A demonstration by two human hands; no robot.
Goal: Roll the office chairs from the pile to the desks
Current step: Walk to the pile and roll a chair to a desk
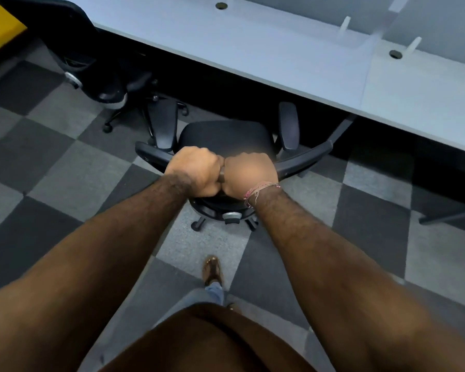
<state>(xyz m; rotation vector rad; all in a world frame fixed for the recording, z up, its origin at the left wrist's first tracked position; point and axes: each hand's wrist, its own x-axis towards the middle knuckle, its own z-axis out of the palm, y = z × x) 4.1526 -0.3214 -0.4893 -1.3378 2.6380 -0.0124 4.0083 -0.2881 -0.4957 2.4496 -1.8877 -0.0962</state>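
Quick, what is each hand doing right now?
Left hand: grip closed on the black office chair's backrest top.
Right hand: grip closed on it too.

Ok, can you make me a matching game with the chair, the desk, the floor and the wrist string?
Things:
1. chair seat
2. desk
3. floor
4. wrist string

Colours:
A. pink
B. grey checks
C. black
D. pale grey-white

Pairs: 1-C, 2-D, 3-B, 4-A.
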